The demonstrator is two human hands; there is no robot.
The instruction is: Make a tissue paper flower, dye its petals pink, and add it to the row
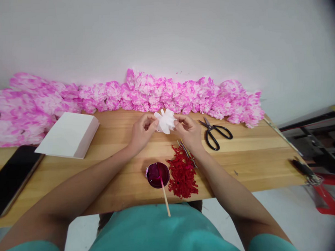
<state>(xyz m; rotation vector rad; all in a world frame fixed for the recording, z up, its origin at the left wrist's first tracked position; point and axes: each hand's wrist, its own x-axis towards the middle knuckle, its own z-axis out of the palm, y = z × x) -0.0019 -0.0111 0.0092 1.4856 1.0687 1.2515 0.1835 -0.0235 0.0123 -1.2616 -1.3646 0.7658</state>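
Note:
A small white paper flower point(165, 121) with spread petals is held above the wooden table between my two hands. My left hand point(145, 130) pinches its left edge with thumb and finger. On its right edge, my right hand point(188, 130) pinches it the same way. Below lies a pile of red fuzzy strands point(183, 173), with thin wires point(187, 152) at its upper end near my right wrist. Beside the pile stands a small round pot of dark magenta paint point(154, 175), and a wooden stick point(165, 200) leans out of it towards me.
Black-handled scissors point(215, 132) lie right of my right hand. Pink and white paper flowers point(163, 92) line the wall. At left are a white paper stack point(68, 133) and a phone point(13, 178). A dark-handled tool point(303, 168) sits at the table's right edge.

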